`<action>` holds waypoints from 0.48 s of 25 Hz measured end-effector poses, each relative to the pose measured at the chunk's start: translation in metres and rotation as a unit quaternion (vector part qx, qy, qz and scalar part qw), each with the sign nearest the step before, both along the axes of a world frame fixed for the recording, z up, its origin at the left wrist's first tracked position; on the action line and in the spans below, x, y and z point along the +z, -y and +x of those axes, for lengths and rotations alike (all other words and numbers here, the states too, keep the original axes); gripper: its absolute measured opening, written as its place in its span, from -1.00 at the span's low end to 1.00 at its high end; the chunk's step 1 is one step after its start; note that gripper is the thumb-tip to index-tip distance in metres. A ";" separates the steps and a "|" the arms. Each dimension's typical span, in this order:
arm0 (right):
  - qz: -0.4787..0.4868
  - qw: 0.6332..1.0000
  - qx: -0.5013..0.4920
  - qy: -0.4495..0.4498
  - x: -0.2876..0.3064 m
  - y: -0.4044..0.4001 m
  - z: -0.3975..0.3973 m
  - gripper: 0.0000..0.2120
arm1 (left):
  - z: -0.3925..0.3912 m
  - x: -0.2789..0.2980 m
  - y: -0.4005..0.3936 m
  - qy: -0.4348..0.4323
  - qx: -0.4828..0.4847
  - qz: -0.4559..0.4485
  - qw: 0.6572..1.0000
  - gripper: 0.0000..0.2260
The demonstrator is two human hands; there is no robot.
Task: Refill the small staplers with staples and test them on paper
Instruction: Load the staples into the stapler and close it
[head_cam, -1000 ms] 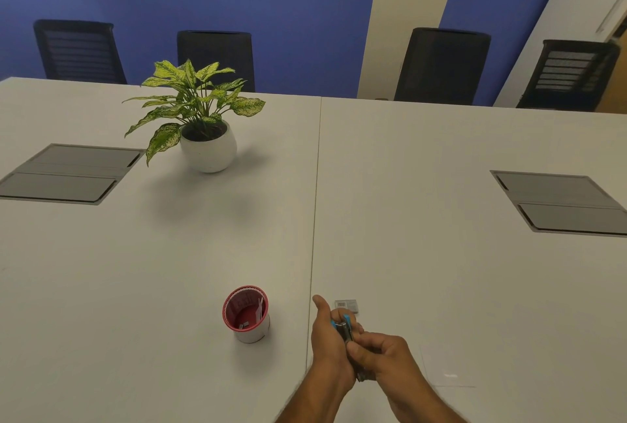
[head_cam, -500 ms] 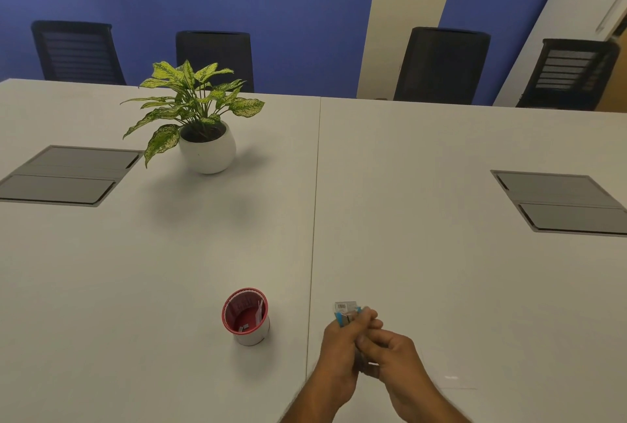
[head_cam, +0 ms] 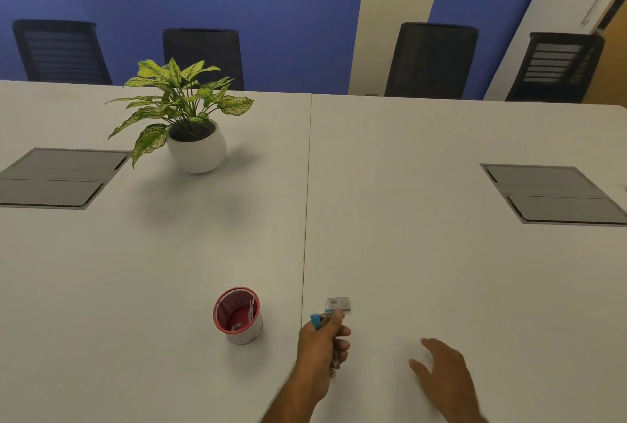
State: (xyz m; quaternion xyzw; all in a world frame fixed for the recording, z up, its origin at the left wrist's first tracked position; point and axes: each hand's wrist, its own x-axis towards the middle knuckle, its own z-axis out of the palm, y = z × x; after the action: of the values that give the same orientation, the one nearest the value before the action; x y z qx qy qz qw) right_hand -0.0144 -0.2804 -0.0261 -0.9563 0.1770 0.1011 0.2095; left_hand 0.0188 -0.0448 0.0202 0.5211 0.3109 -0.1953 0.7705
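Observation:
My left hand is closed around a small blue stapler, whose blue end sticks out above the fist; most of its body is hidden by the fingers. A small box of staples lies on the white table just beyond that hand. My right hand hovers low over the table to the right, fingers spread, holding nothing. A sheet of white paper is barely distinguishable from the table under the right hand. A red-and-white cup with small items inside stands left of the left hand.
A potted plant in a white pot stands at the far left-centre. Two grey cable hatches sit in the table, one at the left and one at the right. Several black chairs line the far edge. A seam runs down the table's middle.
My right hand has let go of the stapler and moved away to the right, opening out. The left hand keeps the stapler and has shifted slightly.

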 end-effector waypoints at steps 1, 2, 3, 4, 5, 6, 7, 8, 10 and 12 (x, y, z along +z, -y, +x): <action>-0.030 0.999 0.017 -0.039 -0.004 0.010 -0.002 -0.39 | -0.001 -0.003 0.000 -0.005 0.000 0.008 1.000 -0.79; -0.047 0.996 0.030 -0.070 -0.007 0.017 -0.004 -0.34 | -0.002 -0.005 0.000 -0.008 -0.001 0.016 1.000 -0.79; -0.050 0.994 0.040 -0.094 -0.010 0.021 -0.006 -0.31 | -0.003 -0.008 0.001 -0.011 -0.003 0.021 1.000 -0.79; -0.046 0.992 0.046 -0.110 -0.011 0.024 -0.007 -0.30 | -0.004 -0.009 0.003 -0.015 -0.003 0.025 1.000 -0.79; -0.039 0.991 0.048 -0.122 -0.012 0.025 -0.007 -0.30 | -0.004 -0.010 0.003 -0.018 0.000 0.026 0.999 -0.79; -0.035 0.990 0.049 -0.130 -0.012 0.026 -0.007 -0.32 | -0.005 -0.011 0.004 -0.021 0.004 0.025 0.999 -0.79; -0.039 0.989 0.054 -0.134 -0.011 0.027 -0.006 -0.33 | -0.005 -0.011 0.004 -0.024 0.008 0.023 0.999 -0.79; -0.050 0.988 0.060 -0.135 -0.010 0.027 -0.005 -0.34 | -0.006 -0.011 0.005 -0.026 0.011 0.021 0.999 -0.79; -0.068 0.987 0.071 -0.130 -0.007 0.027 -0.004 -0.35 | -0.007 -0.012 0.006 -0.026 0.011 0.015 0.999 -0.78; -0.074 0.987 0.076 -0.122 -0.006 0.025 -0.004 -0.37 | -0.008 -0.012 0.007 -0.025 0.011 0.009 1.000 -0.78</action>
State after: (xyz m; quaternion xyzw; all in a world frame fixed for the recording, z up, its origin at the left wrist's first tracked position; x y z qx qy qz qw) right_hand -0.0181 -0.3050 -0.0322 -0.9604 0.1348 0.2197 0.1063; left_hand 0.0109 -0.0519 0.0081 0.5196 0.3371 -0.1970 0.7600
